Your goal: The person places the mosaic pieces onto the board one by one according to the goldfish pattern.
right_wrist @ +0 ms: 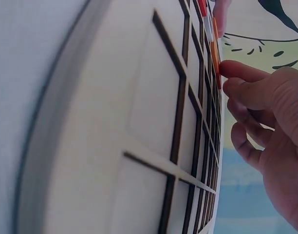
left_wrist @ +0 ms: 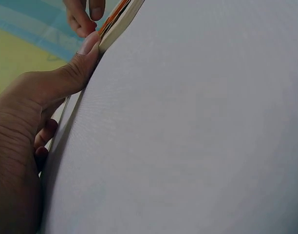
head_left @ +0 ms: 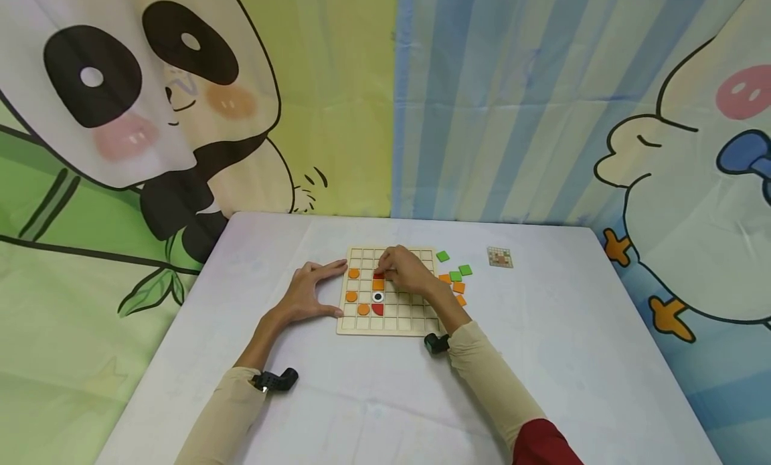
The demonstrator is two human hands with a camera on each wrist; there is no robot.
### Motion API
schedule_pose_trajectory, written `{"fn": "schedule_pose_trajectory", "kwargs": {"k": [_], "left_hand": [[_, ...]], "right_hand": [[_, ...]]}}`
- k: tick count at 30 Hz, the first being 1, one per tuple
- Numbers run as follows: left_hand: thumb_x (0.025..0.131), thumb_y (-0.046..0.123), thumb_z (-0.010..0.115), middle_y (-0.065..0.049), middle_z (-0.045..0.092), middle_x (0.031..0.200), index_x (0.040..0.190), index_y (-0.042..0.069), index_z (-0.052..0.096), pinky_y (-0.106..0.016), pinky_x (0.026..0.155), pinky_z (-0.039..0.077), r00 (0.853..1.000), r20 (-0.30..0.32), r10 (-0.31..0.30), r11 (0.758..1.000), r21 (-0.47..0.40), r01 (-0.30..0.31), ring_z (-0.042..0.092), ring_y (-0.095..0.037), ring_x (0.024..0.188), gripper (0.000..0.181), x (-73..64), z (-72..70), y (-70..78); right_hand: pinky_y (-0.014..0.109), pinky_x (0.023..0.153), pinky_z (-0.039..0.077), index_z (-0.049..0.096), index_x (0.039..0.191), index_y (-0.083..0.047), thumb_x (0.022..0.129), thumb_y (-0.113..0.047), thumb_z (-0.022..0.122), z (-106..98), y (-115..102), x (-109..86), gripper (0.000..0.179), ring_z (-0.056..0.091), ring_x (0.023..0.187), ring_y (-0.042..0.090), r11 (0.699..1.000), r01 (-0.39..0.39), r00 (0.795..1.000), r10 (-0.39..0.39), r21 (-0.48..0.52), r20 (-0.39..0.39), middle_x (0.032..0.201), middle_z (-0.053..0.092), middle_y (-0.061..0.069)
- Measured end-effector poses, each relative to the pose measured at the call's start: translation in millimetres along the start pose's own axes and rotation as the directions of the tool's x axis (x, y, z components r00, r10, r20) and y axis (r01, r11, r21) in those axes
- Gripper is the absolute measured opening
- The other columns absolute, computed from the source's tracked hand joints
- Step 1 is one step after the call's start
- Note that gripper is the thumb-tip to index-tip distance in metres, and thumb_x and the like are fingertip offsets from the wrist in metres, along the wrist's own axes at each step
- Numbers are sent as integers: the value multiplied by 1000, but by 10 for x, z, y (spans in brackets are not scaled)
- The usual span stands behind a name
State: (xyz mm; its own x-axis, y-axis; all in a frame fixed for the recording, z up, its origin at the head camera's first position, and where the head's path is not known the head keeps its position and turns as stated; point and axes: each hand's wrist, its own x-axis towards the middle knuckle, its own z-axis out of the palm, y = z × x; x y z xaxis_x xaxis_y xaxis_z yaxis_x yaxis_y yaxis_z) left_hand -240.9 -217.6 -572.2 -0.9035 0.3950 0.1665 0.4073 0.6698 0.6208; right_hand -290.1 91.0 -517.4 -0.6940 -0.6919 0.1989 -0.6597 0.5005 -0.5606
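Observation:
A wooden grid board (head_left: 409,321) lies on the table. My left hand (head_left: 301,294) rests at its left edge, thumb and index finger spread along the side; in the left wrist view the thumb (left_wrist: 73,73) lies against the rim. Over the board's upper middle, my right hand (head_left: 405,271) pinches a red piece (head_left: 378,275) at a cell. Just below it in the same column are an orange square (head_left: 378,285), a white disc with a black centre (head_left: 377,296) and a red rounded piece (head_left: 377,310). Orange discs (head_left: 353,273) sit in cells to the left.
Beside the board's right edge lie loose green squares (head_left: 466,269) and orange squares (head_left: 459,287), partly behind the right forearm. A small patterned card (head_left: 500,257) lies farther right on the white table (head_left: 560,304). Cartoon-printed curtains (head_left: 512,104) hang behind the table.

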Motion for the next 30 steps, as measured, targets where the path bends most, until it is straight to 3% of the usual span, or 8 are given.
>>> {"fn": "schedule_pose_trajectory", "kwargs": {"k": [2, 5, 13, 19, 25, 30], "left_hand": [[63, 57, 103, 7, 49, 172, 161, 27, 57, -51, 102, 32, 1000, -1, 1, 1000, -3, -1, 49, -24, 119, 112, -1, -1, 2], [63, 56, 103, 7, 49, 172, 161, 27, 57, -51, 102, 32, 1000, -6, 1, 1000, -4, -1, 49, -24, 119, 112, -4, 1, 3], [63, 56, 103, 7, 49, 172, 161, 27, 57, -50, 102, 32, 1000, -4, 2, 1000, -3, -2, 49, -23, 116, 112, -2, -2, 1], [62, 56, 103, 7, 49, 172, 161, 26, 57, -51, 103, 32, 1000, -7, -3, 1000, -7, 3, 49, -24, 118, 113, 0, -7, 8], [63, 54, 103, 5, 50, 172, 160, 25, 58, -51, 101, 32, 1000, -14, 4, 1000, -1, -4, 50, -25, 117, 111, -10, -13, 9], [63, 53, 104, 4, 50, 172, 160, 25, 58, -51, 102, 32, 1000, -7, 4, 1000, -5, -4, 50, -25, 118, 112, -8, -18, 19]], "right_hand": [[44, 102, 55, 85, 114, -1, 102, 7, 65, 42, 107, 8, 25, 69, 109, 28, 999, 46, 999, -47, -15, -9, 109, 78, 12], [44, 103, 55, 85, 114, 0, 102, 10, 61, 28, 98, -7, 29, 69, 109, 28, 998, 68, 997, -68, -15, -25, 108, 79, 13], [43, 98, 55, 84, 120, -4, 104, 11, 58, -27, -57, -72, 34, 69, 105, 27, 993, -29, 999, 31, -116, 14, 108, 82, 10], [44, 99, 54, 87, 114, -6, 105, 10, 57, -44, -94, -124, 35, 68, 105, 27, 993, -43, 999, 42, -111, -6, 107, 82, 8], [44, 95, 47, 79, 136, -17, 111, 3, 51, -30, -116, -133, 42, 59, 111, 32, 977, -86, 996, 92, -198, 20, 126, 74, 14], [50, 99, 46, 76, 140, -22, 111, 4, 48, -49, -135, -182, 48, 56, 119, 36, 965, -146, 984, 164, -219, 64, 139, 69, 18]]}}
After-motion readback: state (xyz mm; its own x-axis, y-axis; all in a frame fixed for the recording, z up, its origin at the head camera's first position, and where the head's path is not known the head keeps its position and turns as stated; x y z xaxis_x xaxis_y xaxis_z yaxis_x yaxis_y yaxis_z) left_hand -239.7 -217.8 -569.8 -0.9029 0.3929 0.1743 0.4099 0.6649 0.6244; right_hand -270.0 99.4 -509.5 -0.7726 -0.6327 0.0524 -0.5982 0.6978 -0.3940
